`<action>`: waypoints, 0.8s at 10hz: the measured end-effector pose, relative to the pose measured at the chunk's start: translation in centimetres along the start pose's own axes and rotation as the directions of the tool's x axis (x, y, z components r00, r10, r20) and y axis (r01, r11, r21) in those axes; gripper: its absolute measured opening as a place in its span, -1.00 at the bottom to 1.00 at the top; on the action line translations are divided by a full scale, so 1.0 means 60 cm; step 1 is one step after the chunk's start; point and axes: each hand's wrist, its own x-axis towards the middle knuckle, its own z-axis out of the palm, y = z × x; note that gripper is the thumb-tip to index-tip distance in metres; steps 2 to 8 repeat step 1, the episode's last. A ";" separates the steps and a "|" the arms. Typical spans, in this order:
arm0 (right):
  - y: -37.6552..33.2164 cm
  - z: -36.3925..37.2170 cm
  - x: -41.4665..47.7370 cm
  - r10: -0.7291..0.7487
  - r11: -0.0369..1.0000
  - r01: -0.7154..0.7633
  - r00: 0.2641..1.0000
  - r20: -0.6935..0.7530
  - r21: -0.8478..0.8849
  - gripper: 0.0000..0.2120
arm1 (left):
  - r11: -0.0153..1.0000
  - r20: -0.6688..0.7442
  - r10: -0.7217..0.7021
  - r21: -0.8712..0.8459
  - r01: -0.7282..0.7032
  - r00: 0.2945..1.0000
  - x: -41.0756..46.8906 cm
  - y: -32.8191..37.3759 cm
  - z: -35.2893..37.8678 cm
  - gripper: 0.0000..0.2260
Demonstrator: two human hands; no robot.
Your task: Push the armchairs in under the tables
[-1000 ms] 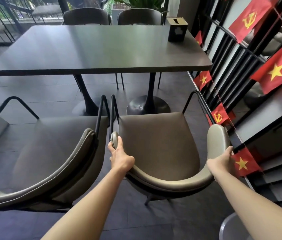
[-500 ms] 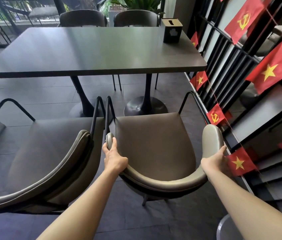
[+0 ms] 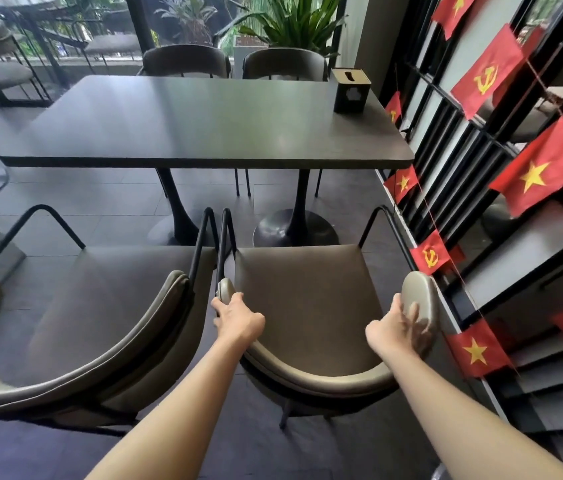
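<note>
One table [image 3: 204, 133] and four armchairs. The two far armchairs [image 3: 186, 60] sit at its far edge. The left near armchair [image 3: 100, 306] and right near armchair [image 3: 301, 299] still stand short of its near edge, seats uncovered. One box [image 3: 351, 90] is on the far right corner. The left hand [image 3: 238, 320] keeps its fingers curled round the right chair's left backrest tip. The right hand [image 3: 397, 330] has slid from the outer side onto the right tip; it's blurred, so I can't tell its grip.

Item 1: a dark square tissue box [image 3: 351, 93] with a slotted tan top, upright at 1 o'clock. Item 2: red paper flags [image 3: 543, 171] strung on a thin cord [image 3: 539, 79] from 1 to 4 o'clock, some bearing a yellow star, some a hammer and sickle, hanging against black window bars [image 3: 460, 157]. Item 3: leafy green plants [image 3: 294, 26] at 12 o'clock. Item 4: black metal railing [image 3: 41, 53] at 10 o'clock. Flooring: dark tiles [image 3: 100, 199].
</note>
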 end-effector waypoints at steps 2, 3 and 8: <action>-0.052 -0.003 -0.018 -0.189 0.981 0.185 0.979 0.072 0.055 -0.35 | 0.995 0.005 0.094 -0.040 -0.094 0.996 -0.005 0.019 -0.035 -0.55; -0.052 -0.003 -0.018 -0.189 0.981 0.185 0.979 0.072 0.055 -0.35 | 0.995 0.005 0.094 -0.040 -0.094 0.996 -0.005 0.019 -0.035 -0.55; -0.052 -0.003 -0.018 -0.189 0.981 0.185 0.979 0.072 0.055 -0.35 | 0.995 0.005 0.094 -0.040 -0.094 0.996 -0.005 0.019 -0.035 -0.55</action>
